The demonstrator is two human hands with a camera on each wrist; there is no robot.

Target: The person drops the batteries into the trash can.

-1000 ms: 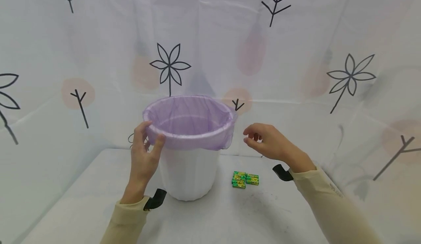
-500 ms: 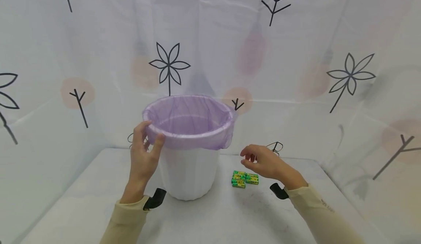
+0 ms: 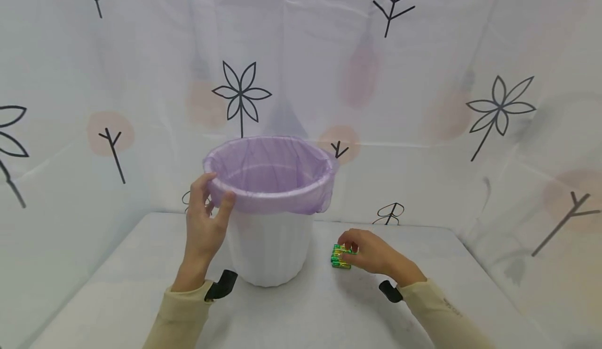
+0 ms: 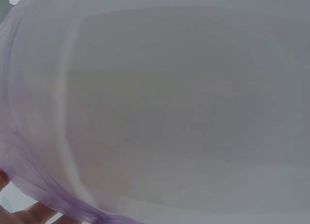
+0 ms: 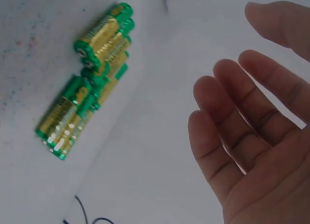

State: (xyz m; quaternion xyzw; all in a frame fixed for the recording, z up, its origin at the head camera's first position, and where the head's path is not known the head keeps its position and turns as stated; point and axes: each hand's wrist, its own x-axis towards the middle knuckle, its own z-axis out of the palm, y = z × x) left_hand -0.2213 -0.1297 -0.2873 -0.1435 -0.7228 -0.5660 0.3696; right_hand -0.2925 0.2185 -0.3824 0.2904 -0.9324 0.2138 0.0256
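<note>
I see a pale counter (image 3: 108,286) carrying a white bin (image 3: 270,249), upright and left of the middle. A purple liner (image 3: 277,202) fills it, its edge folded down outside, probably so it cannot slip in. The left hand (image 3: 205,229) grasps the bin at its lined rim, near left, which I take as steadying it. The right hand (image 3: 369,249) is released, fingers loosely bent and holding nothing, close to the batteries (image 3: 336,259). Those lie bunched on their sides, right of the bin, perhaps for easy reach.

Left hand (image 3: 205,229) upright, right hand (image 3: 374,252) lower and sideways
</note>
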